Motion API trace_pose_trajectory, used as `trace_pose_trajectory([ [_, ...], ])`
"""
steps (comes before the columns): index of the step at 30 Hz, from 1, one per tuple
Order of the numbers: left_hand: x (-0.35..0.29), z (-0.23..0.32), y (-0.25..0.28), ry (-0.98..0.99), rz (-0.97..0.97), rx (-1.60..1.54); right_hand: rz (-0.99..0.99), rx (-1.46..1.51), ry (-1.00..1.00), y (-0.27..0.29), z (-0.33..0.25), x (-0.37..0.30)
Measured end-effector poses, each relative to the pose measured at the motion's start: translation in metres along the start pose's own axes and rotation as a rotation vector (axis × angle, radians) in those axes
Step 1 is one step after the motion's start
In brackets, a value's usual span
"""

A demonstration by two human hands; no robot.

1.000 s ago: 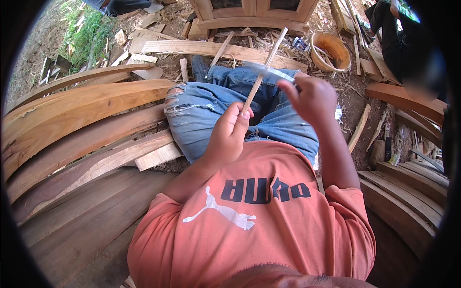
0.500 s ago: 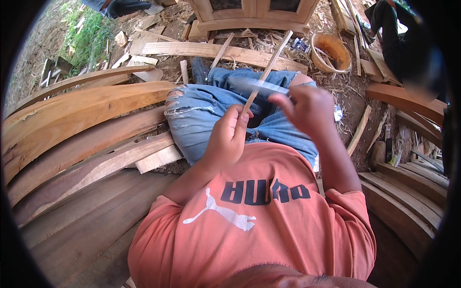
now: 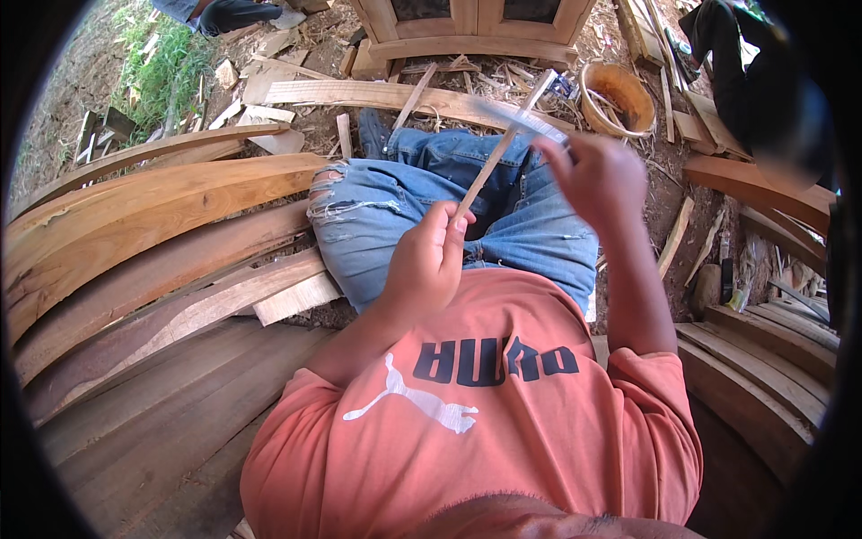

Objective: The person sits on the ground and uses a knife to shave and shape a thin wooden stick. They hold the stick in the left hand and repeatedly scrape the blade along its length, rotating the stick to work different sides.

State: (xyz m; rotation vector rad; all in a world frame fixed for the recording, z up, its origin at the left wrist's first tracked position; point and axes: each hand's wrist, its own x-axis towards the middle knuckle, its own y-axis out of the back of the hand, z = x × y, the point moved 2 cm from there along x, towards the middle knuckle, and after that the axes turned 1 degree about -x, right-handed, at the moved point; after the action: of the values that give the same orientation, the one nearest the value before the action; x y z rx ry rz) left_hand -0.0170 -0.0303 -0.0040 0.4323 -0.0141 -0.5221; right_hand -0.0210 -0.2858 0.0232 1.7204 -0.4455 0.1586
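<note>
My left hand [image 3: 427,256] is closed round the lower end of a thin, squared wooden stick [image 3: 492,163]. The stick slants up and away to the right, above my knees. In my closed right hand [image 3: 600,184] is a knife [image 3: 544,128], its flat grey blade smeared by motion. The blade crosses the stick near its far end; whether it touches the wood I cannot tell. The knife's handle is hidden inside my fist.
Long curved planks [image 3: 144,220] lie stacked at my left, and more boards [image 3: 763,359] are at my right. Ahead stand a wooden cabinet [image 3: 471,45] and a yellowish bucket [image 3: 593,112]. Wood shavings litter the ground. Another person's dark-clothed legs [image 3: 736,81] show at the far right.
My right hand and the knife have moved farther out, up along the stick toward its far end. The stick's far end has dipped slightly to the right; my left hand keeps its grip.
</note>
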Motion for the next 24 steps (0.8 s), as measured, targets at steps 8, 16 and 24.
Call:
trace_pose_trajectory([
  [8, 0.002, 0.0, 0.004, -0.205, 0.15, 0.496, -0.259, -0.059, -0.247, 0.0, 0.0, 0.009],
  [16, 0.005, 0.004, 0.004, -0.166, 0.12, 0.675, -0.269, 0.123, 0.017, -0.004, -0.038, -0.028],
  [24, 0.0, 0.002, 0.007, -0.181, 0.132, 0.666, -0.198, -0.066, -0.307, -0.004, 0.03, 0.007],
])
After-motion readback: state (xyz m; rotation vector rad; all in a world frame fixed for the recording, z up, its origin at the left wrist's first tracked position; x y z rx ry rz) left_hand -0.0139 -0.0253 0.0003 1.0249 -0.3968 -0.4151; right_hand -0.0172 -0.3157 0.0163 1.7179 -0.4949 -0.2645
